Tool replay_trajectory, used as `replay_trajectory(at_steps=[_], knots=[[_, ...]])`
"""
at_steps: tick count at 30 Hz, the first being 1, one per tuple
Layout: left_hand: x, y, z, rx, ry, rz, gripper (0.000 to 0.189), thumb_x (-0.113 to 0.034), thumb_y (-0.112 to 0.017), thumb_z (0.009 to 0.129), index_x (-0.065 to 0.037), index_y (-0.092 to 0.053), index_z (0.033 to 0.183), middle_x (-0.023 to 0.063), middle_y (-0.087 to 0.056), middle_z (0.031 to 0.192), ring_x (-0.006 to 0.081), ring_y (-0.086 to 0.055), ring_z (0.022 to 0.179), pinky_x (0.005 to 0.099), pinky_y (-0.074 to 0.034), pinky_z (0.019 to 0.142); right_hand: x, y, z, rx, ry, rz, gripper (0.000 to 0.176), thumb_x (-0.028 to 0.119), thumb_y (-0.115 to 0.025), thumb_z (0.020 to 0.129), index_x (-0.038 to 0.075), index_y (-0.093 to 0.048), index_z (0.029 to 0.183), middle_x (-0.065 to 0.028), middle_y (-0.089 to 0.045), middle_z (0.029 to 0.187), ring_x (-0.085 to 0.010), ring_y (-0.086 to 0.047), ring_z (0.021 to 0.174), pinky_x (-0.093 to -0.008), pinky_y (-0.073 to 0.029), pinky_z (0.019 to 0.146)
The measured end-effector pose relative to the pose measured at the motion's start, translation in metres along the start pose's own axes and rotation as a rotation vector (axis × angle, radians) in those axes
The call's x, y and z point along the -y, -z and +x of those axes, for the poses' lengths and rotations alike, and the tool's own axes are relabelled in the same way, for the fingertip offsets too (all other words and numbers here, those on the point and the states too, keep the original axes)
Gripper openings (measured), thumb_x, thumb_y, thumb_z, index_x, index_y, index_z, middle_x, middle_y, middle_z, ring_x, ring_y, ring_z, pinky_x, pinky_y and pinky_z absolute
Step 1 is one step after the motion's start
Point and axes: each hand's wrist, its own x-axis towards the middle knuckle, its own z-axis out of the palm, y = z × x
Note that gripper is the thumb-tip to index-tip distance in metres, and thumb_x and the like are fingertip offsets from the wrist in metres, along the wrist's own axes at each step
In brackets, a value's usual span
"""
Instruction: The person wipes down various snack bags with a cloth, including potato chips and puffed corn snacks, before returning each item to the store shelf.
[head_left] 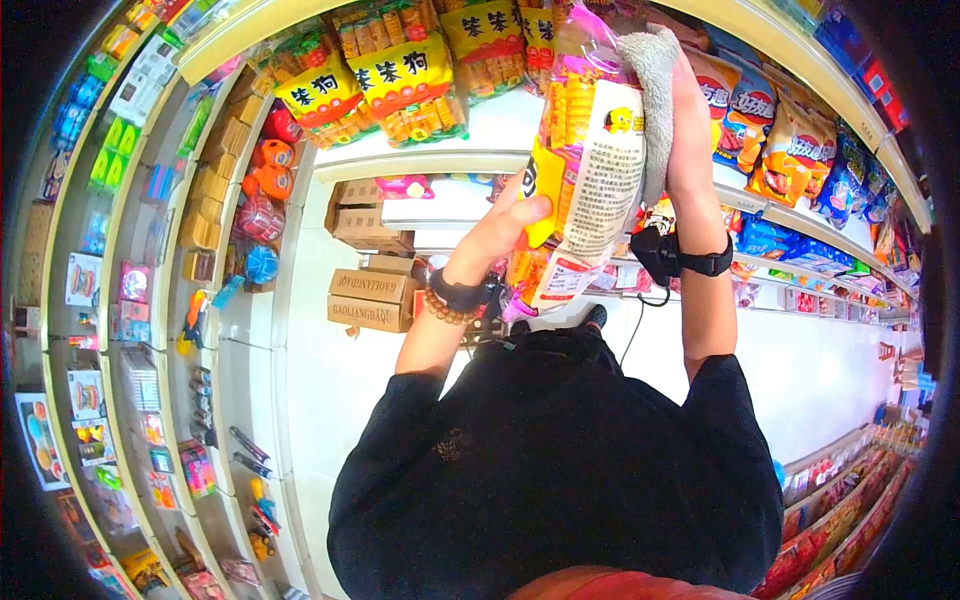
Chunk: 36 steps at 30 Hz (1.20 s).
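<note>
One clear, pink-ended plastic snack pack with white printed label [597,165] on my feed, held tilted by the long white shelf [500,122]. Left hand [503,232] clamped on its left side, thumb on front. Right hand [688,140] holds grey fluffy cloth [656,90] against its right edge; I can't see those fingertips.

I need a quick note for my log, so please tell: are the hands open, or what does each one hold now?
Left hand: closed on the snack bag.
Right hand: holding the grey cloth against the bag's side.
</note>
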Motion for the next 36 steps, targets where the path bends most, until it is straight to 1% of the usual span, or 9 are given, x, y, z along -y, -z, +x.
replay_trajectory(at_steps=[6, 8, 9, 13, 16, 21, 24, 28, 36], knots=[[0.0, -0.009, 0.011, -0.105, -0.13, 0.322, 0.073, -0.014, -0.06, 0.089, 0.0, -0.021, 0.149, 0.0087, -0.042, 0.143, 0.0178, -0.041, 0.131, 0.0335, -0.031, 0.109, 0.005, -0.006, -0.003, 0.034, 0.044, 0.014, 0.056, 0.037, -0.043, 0.101, -0.002, -0.038, 0.141, -0.0119, -0.055, 0.131, -0.0167, -0.052, 0.118, -0.0293, -0.038, 0.102], [-0.001, -0.014, 0.016, -0.145, -0.132, 0.304, 0.072, -0.016, -0.061, 0.089, -0.003, -0.023, 0.149, 0.0089, -0.043, 0.141, 0.0175, -0.043, 0.128, 0.0327, -0.034, 0.107, 0.011, -0.008, -0.008, 0.078, 0.059, 0.04, 0.058, 0.038, -0.042, 0.101, -0.003, -0.038, 0.141, -0.0121, -0.055, 0.131, -0.0169, -0.052, 0.118, -0.0295, -0.038, 0.102], [-0.002, -0.016, 0.017, -0.19, -0.107, 0.332, 0.072, -0.015, -0.061, 0.089, -0.003, -0.023, 0.149, 0.0091, -0.044, 0.141, 0.0174, -0.043, 0.128, 0.0324, -0.035, 0.106, 0.013, -0.003, -0.011, 0.164, 0.101, -0.13, 0.056, 0.031, -0.041, 0.099, 0.001, -0.033, 0.146, -0.0127, -0.046, 0.141, -0.0205, -0.047, 0.127, -0.0318, -0.034, 0.106], [0.007, -0.007, 0.024, -0.362, -0.14, 0.534, 0.067, -0.013, -0.059, 0.09, -0.005, -0.025, 0.148, 0.0098, -0.049, 0.136, 0.0175, -0.048, 0.123, 0.0323, -0.039, 0.103, 0.005, -0.019, -0.033, 0.112, 0.246, -0.409, 0.075, 0.024, -0.066, 0.083, -0.006, -0.031, 0.143, -0.0271, -0.031, 0.149, -0.0353, -0.028, 0.141, -0.0385, -0.023, 0.114], [0.001, -0.006, 0.031, -0.376, -0.24, 0.143, 0.064, -0.011, -0.056, 0.091, -0.004, -0.026, 0.147, 0.0097, -0.05, 0.134, 0.0177, -0.05, 0.121, 0.0331, -0.041, 0.102, -0.004, -0.023, -0.06, 0.219, 0.189, -0.448, 0.076, 0.025, -0.063, 0.086, -0.007, -0.025, 0.145, -0.0291, -0.027, 0.149, -0.0382, -0.026, 0.141, -0.0397, -0.021, 0.115], [-0.013, -0.01, 0.025, -0.52, -0.37, 0.141, 0.061, -0.013, -0.054, 0.092, -0.005, -0.025, 0.146, 0.0125, -0.048, 0.133, 0.0226, -0.054, 0.116, 0.0357, -0.044, 0.1, -0.025, -0.025, -0.109, 0.335, 0.047, -0.226, 0.08, 0.023, -0.055, 0.091, -0.007, -0.01, 0.148, -0.0248, -0.015, 0.155, -0.0338, -0.015, 0.145, -0.0404, -0.012, 0.117], [-0.011, -0.004, 0.025, -0.604, -0.461, 0.312, 0.061, -0.021, -0.055, 0.091, -0.006, -0.027, 0.143, 0.0128, -0.054, 0.126, 0.0231, -0.058, 0.11, 0.0367, -0.049, 0.092, -0.026, -0.026, -0.127, 0.309, -0.038, -0.097, 0.077, 0.023, -0.052, 0.092, -0.008, -0.01, 0.148, -0.0237, -0.016, 0.155, -0.0322, -0.015, 0.145, -0.0393, -0.012, 0.117], [-0.009, -0.013, 0.027, -0.709, -0.481, 0.246, 0.058, -0.023, -0.053, 0.093, -0.005, -0.028, 0.142, 0.0124, -0.054, 0.126, 0.0219, -0.057, 0.111, 0.0357, -0.046, 0.096, -0.025, -0.023, -0.132, 0.299, -0.137, 0.006, 0.073, 0.02, -0.048, 0.093, -0.007, -0.009, 0.149, -0.0208, -0.018, 0.155, -0.0271, -0.016, 0.145, -0.0367, -0.012, 0.117], [-0.003, -0.017, 0.016, -0.508, -0.316, 0.139, 0.05, -0.021, -0.054, 0.093, -0.001, -0.037, 0.136, 0.0104, -0.054, 0.124, 0.0191, -0.055, 0.11, 0.0328, -0.044, 0.095, -0.027, -0.017, -0.123, 0.237, -0.258, 0.164, 0.064, 0.02, -0.041, 0.1, -0.004, -0.01, 0.15, -0.0162, -0.021, 0.155, -0.0233, -0.018, 0.144, -0.034, -0.014, 0.116]])
